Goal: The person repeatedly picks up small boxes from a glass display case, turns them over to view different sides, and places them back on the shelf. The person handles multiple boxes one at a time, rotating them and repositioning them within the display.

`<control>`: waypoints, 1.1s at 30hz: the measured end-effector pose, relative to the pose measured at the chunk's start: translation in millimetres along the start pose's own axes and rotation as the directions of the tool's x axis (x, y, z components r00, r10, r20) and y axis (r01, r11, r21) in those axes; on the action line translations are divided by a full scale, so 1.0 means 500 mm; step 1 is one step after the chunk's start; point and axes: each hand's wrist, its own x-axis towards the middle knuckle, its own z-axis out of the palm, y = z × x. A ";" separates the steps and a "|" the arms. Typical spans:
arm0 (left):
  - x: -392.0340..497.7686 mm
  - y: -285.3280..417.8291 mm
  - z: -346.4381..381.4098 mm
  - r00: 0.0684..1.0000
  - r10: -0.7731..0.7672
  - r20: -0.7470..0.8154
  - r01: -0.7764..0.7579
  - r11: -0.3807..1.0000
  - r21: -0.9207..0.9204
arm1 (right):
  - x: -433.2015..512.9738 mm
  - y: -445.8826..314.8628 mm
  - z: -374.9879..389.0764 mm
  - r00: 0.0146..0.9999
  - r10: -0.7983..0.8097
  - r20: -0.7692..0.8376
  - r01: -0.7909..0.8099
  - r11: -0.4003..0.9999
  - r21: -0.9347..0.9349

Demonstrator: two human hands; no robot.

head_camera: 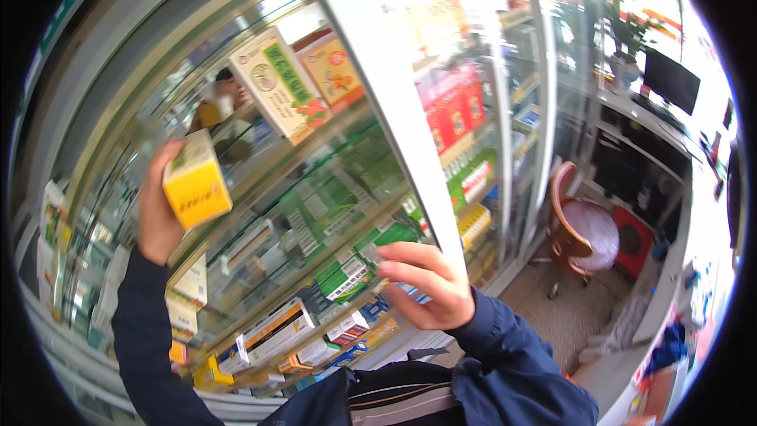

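My left hand (pixel 161 201) grips a yellow carton (pixel 198 186) by its left side, raised before an open glass-shelved cabinet. Printed writing runs along the carton's yellow face. Lower and to the right, my right hand (pixel 429 290) is held with its fingers spread and nothing in them, in front of green boxes (pixel 343 275) on a lower shelf. On the upper shelf stands a tall white and green box (pixel 281 86) with red fruit printed on it. An orange box (pixel 331 68) leans beside it.
A white door frame (pixel 378 83) slants past my right hand. Behind glass to its right are red gift boxes (pixel 452 106). A wheeled chair (pixel 582 231) stands by a desk with a monitor (pixel 671 81). More cartons (pixel 275 334) line the lowest shelves.
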 end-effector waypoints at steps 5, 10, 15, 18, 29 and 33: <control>0.053 -0.140 0.028 0.907 -0.421 -0.020 0.418 0.904 -0.085 | -0.069 0.041 -0.041 0.965 0.255 0.055 -0.257 0.966 0.025; 0.154 -0.138 0.053 0.663 -0.717 0.217 0.742 0.588 -0.322 | -0.086 0.080 -0.060 0.948 0.290 0.133 -0.292 0.956 -0.005; 0.193 -0.188 0.082 0.614 -0.723 0.316 0.779 0.492 -0.390 | -0.071 0.089 -0.065 0.899 0.357 0.255 -0.365 0.931 -0.016; 0.200 -0.196 0.102 0.588 -0.728 0.353 0.800 0.456 -0.391 | -0.055 0.094 -0.064 0.896 0.349 0.275 -0.354 0.935 -0.035; 0.226 -0.224 0.148 0.649 -0.648 0.399 0.758 0.504 -0.415 | -0.067 0.077 -0.055 0.886 0.349 0.305 -0.341 0.936 -0.083; 0.232 -0.245 0.138 0.685 -0.639 0.349 0.704 0.705 -0.091 | -0.074 0.067 -0.048 0.862 0.364 0.354 -0.369 0.928 -0.057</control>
